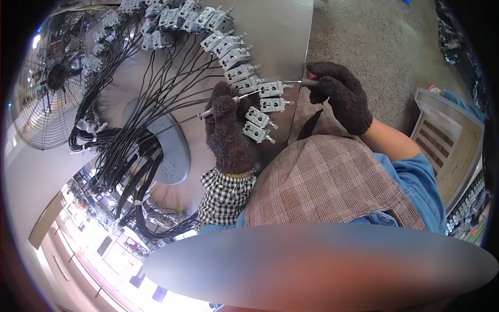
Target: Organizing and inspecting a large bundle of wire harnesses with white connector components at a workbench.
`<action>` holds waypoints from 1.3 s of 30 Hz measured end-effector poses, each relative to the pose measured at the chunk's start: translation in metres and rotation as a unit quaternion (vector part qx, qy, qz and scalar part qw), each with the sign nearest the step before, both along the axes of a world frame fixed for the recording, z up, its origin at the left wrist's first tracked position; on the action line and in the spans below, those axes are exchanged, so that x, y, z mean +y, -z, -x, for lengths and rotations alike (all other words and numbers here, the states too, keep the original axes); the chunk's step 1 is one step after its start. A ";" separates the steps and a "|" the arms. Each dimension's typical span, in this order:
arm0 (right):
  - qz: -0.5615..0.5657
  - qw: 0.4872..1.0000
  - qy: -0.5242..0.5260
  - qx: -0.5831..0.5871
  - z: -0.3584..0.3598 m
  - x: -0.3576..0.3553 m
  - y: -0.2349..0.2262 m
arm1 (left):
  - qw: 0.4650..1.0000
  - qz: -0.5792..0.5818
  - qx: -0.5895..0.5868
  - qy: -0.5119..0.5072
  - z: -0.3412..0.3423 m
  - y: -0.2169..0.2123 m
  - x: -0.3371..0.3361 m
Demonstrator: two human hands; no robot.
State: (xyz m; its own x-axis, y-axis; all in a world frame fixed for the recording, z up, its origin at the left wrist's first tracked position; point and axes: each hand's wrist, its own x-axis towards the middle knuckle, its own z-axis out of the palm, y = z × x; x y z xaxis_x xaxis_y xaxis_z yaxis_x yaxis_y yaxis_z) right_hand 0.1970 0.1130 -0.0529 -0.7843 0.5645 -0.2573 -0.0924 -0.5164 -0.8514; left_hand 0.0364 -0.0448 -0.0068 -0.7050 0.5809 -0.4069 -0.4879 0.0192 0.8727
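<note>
My left hand (227, 132), in a dark knit glove, is closed around a thin black cable with a metal sleeve (204, 114). The cable's thin bare end (250, 94) points at a small grey metal block (270, 89) near the table's edge. My right hand (343, 96), gloved alike, grips a screwdriver (309, 82) whose shaft reaches left to that block; whether the tip touches cannot be told. Below it lies another block (275, 105), and two more, one of them a tilted block (258, 132), sit nearer to me.
Several more grey blocks (228, 49) form an arc across the metal table (273, 31), with black cables (176, 99) trailing left. Tied cable bundles (140, 203) hang near a grey oval base (171, 156). A fan (54, 80) stands left, a wooden-slatted crate (442, 138) right.
</note>
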 end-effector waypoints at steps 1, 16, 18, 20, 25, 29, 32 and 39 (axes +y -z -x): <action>0.001 1.000 0.003 -0.001 -0.002 0.000 0.001 | 1.000 0.001 -0.001 0.003 0.000 0.000 0.000; 0.010 0.998 -0.066 -0.015 0.011 0.010 0.001 | 0.999 0.038 0.019 0.017 0.003 -0.013 0.011; 0.038 0.994 -0.096 -0.025 0.008 0.013 0.002 | 0.999 0.043 0.006 -0.019 0.003 -0.009 0.010; 0.026 0.995 -0.097 -0.021 0.004 0.011 0.006 | 0.999 0.032 -0.012 -0.016 0.004 -0.009 0.011; 0.045 0.994 -0.099 -0.002 0.002 0.009 0.007 | 0.996 0.030 0.004 -0.081 -0.005 -0.014 0.019; -0.083 0.992 -0.094 0.011 -0.003 0.005 0.019 | 0.998 0.010 -0.025 -0.056 0.000 -0.006 0.012; -0.196 0.975 -0.091 0.044 -0.002 0.006 0.014 | 0.999 -0.004 -0.017 -0.043 0.001 -0.004 0.009; -0.179 0.979 -0.089 0.045 -0.004 0.001 0.013 | 0.998 -0.012 -0.039 -0.041 -0.003 -0.016 0.019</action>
